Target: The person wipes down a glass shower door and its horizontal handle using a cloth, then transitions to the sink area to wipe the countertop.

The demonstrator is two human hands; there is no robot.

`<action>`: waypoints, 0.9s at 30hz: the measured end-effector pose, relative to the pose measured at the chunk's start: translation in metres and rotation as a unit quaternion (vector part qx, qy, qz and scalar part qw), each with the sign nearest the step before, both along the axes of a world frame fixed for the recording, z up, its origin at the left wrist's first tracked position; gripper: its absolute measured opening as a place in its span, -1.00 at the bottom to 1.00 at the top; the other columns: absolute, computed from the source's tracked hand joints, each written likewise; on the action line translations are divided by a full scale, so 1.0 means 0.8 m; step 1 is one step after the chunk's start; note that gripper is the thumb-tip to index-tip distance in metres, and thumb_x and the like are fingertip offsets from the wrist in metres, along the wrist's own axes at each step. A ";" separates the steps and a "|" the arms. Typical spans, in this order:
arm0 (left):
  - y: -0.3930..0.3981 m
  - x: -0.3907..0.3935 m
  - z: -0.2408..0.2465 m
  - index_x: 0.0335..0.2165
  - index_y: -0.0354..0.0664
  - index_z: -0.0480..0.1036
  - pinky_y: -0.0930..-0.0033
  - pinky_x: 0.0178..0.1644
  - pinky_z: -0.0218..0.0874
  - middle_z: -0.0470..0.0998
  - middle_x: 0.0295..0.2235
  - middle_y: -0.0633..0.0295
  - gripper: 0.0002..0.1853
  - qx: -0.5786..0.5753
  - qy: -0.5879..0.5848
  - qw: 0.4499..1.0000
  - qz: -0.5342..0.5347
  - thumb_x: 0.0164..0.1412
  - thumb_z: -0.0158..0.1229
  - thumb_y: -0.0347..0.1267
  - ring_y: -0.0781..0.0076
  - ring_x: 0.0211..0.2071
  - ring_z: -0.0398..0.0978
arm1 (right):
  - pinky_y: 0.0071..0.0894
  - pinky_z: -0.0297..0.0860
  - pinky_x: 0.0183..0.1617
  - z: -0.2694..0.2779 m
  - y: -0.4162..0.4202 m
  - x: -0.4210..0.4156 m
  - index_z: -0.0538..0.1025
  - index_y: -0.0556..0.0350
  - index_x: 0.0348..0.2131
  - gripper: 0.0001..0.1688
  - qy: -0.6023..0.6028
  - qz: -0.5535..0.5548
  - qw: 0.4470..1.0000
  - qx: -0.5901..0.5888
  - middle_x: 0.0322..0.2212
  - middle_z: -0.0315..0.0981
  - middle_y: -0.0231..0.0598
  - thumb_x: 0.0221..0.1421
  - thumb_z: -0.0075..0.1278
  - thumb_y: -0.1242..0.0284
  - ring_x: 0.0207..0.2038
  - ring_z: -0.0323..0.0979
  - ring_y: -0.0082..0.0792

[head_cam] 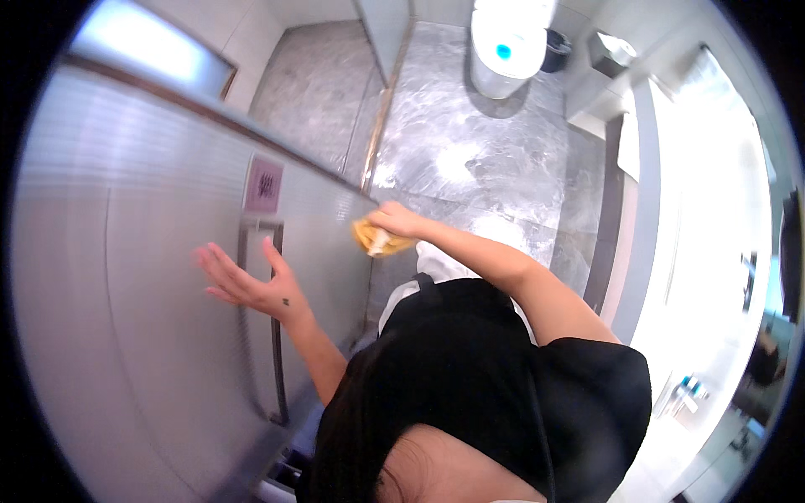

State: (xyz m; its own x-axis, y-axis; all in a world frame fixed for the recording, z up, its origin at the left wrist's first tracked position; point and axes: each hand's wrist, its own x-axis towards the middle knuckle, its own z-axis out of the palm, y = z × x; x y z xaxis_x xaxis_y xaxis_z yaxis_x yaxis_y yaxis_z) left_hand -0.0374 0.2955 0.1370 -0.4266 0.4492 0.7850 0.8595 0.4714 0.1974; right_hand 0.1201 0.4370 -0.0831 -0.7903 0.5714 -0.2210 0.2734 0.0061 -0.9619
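Note:
A bunched yellow cloth (391, 244) is gripped in my right hand (396, 220), close to the edge of a glass shower door (182, 264). Something white shows among the folds, too blurred to name. My left hand (248, 276) is raised with fingers spread and holds nothing. It is in front of the door's long metal handle (277, 352); whether it touches the glass I cannot tell. Above the handle, a pink label (263, 185) with writing sticks to the pane.
A white toilet (508, 47) stands at the far end, with a dark bin (556, 51) beside it. Along the right runs a bright white washbasin counter (698, 251) with a tap (685, 393). A tissue box (611, 54) is on the right wall. Grey tiles (465, 151) cover the floor.

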 end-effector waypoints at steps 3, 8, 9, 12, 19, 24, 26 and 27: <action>0.078 0.037 -0.001 0.22 -0.15 0.13 -0.24 0.30 -0.31 0.20 0.22 0.12 -0.21 -0.013 -0.030 0.993 -0.115 0.06 0.27 -0.28 0.14 0.27 0.10 | -0.21 0.43 -0.24 -0.069 -0.006 0.143 0.54 0.13 -0.22 -0.45 0.064 -0.272 0.900 -0.334 -0.30 0.54 -0.18 0.11 -0.15 0.04 -0.32 0.50 -0.24; 0.159 0.107 -0.030 0.24 -0.09 0.09 -0.19 0.32 -0.33 0.16 0.25 0.20 -0.18 -0.088 -0.100 0.946 -0.295 0.05 0.27 -0.32 0.20 0.27 0.09 | -0.08 0.42 -0.07 -0.014 -0.025 0.374 0.46 0.08 -0.20 -0.54 0.202 -0.623 0.650 -0.386 -0.26 0.48 -0.15 0.10 -0.24 0.15 -0.21 0.49 -0.17; 0.172 0.127 -0.033 0.24 -0.09 0.09 -0.19 0.32 -0.33 0.16 0.25 0.20 -0.18 -0.107 -0.113 0.928 -0.338 0.04 0.26 -0.32 0.21 0.27 0.08 | -0.06 0.42 -0.06 0.000 -0.035 0.412 0.46 0.07 -0.20 -0.54 0.236 -0.669 0.595 -0.378 -0.25 0.48 -0.15 0.10 -0.25 0.14 -0.19 0.48 -0.16; 0.208 0.194 -0.052 0.23 -0.12 0.12 -0.17 0.32 -0.35 0.20 0.22 0.18 -0.23 -0.140 -0.095 0.876 -0.451 0.06 0.22 -0.30 0.20 0.27 0.10 | -0.02 0.40 -0.03 0.033 -0.077 0.488 0.47 0.05 -0.23 -0.53 0.334 -0.761 0.487 -0.268 -0.24 0.48 -0.15 0.11 -0.27 0.11 -0.17 0.47 -0.13; 0.266 0.317 -0.079 0.22 -0.12 0.14 -0.19 0.31 -0.40 0.22 0.21 0.15 -0.24 -0.216 -0.064 0.714 -0.664 0.06 0.19 -0.27 0.19 0.26 0.12 | 0.07 0.26 0.14 -0.002 -0.167 0.468 0.45 0.14 -0.09 -0.33 0.445 -0.825 0.274 -0.216 -0.08 0.44 -0.04 0.16 -0.40 0.00 -0.03 0.40 0.01; 0.293 0.401 -0.088 0.23 -0.10 0.13 -0.23 0.30 -0.40 0.21 0.21 0.14 -0.21 -0.246 -0.023 0.611 -0.752 0.03 0.21 -0.29 0.17 0.25 0.13 | 0.03 0.27 0.15 -0.038 -0.203 0.396 0.49 0.14 -0.13 -0.40 0.507 -0.831 0.139 -0.183 -0.08 0.45 -0.05 0.19 -0.39 0.09 0.01 0.39 -0.03; 0.306 0.431 -0.086 0.23 -0.10 0.13 -0.23 0.30 -0.39 0.20 0.21 0.14 -0.20 -0.249 -0.004 0.574 -0.780 0.01 0.21 -0.30 0.17 0.25 0.13 | 0.03 0.27 0.15 -0.051 -0.207 0.393 0.49 0.16 -0.13 -0.40 0.548 -0.815 0.114 -0.147 -0.07 0.45 -0.03 0.19 -0.41 0.11 0.01 0.39 -0.02; 0.318 0.447 -0.084 0.23 -0.09 0.13 -0.23 0.30 -0.40 0.20 0.22 0.15 -0.20 -0.253 0.002 0.559 -0.790 0.01 0.22 -0.30 0.18 0.25 0.13 | 0.04 0.27 0.15 -0.054 -0.202 0.393 0.49 0.17 -0.12 -0.40 0.568 -0.806 0.101 -0.128 -0.06 0.44 -0.02 0.19 -0.41 0.12 0.00 0.39 -0.01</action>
State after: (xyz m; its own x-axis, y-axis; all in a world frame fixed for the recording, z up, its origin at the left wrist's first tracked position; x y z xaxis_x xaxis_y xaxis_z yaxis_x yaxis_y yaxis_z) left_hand 0.3200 0.5498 0.0695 0.8172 0.4273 0.3868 0.2815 -0.8815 0.3791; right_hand 0.4345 0.2755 -0.1264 0.6872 0.2498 -0.6822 -0.5675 0.7708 -0.2894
